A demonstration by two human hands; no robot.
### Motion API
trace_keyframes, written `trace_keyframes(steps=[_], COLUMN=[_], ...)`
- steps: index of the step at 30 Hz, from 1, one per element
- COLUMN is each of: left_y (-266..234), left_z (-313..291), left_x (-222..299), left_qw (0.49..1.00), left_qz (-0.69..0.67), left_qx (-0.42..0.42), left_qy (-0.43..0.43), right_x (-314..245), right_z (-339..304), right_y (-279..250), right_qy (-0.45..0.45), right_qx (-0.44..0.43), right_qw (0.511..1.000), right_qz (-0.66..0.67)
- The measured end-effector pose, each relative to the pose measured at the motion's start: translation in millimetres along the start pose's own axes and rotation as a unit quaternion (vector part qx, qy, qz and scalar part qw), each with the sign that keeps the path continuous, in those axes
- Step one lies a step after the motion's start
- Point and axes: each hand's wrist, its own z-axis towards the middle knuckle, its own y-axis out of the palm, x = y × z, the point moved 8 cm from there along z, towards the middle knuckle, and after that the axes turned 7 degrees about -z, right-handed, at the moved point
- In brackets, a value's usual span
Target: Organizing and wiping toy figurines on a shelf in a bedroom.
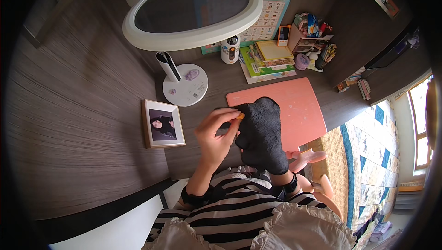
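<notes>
A black fuzzy sock (263,130) is pulled over my right hand, which is inside it; only the wrist (282,178) shows below the cuff. The sock's shape hides how those fingers lie. My left hand (212,135) is at the sock's left side, its thumb and forefinger pinched around a small orange piece (241,116). That piece touches or nearly touches the sock's edge; too little of it shows to tell what it is. Both hands are raised above the desk, partly in front of a pink desk mat (294,107).
On the grey wood desk stand a white lamp (185,84) with a large oval head (251,15), a framed photo (164,123), a white bottle (230,49), stacked books (269,61) and an organizer box (306,43). A pink chair part (306,158) and a bed (373,158) lie to the right.
</notes>
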Motion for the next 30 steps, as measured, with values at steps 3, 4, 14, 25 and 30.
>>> trace_keyframes(steps=[3, 4, 14, 25, 30], left_y=[3, 4, 8, 6, 9], left_z=[-1, -2, -4, -8, -8], left_x=[5, 7, 5, 9, 6], left_qw=[0.998, 0.995, 0.997, 0.993, 0.991], left_qz=[0.048, 0.088, 0.052, 0.085, 0.110], left_qx=[-0.018, -0.030, -0.021, -0.012, -0.016], left_qy=[0.019, 0.041, 0.057, 0.077, 0.075], right_x=[0, 2, -1, 1, 6], right_z=[5, 5, -1, -5, -10], right_y=[4, 16, -9, 13, 13], right_qy=[0.000, 0.005, -0.004, -0.014, -0.025], right_qx=[-0.066, -0.180, -0.027, -0.110, -0.057], right_qw=[0.993, 0.970, 0.995, 0.988, 0.997], right_qz=[-0.094, -0.165, 0.093, 0.111, 0.050])
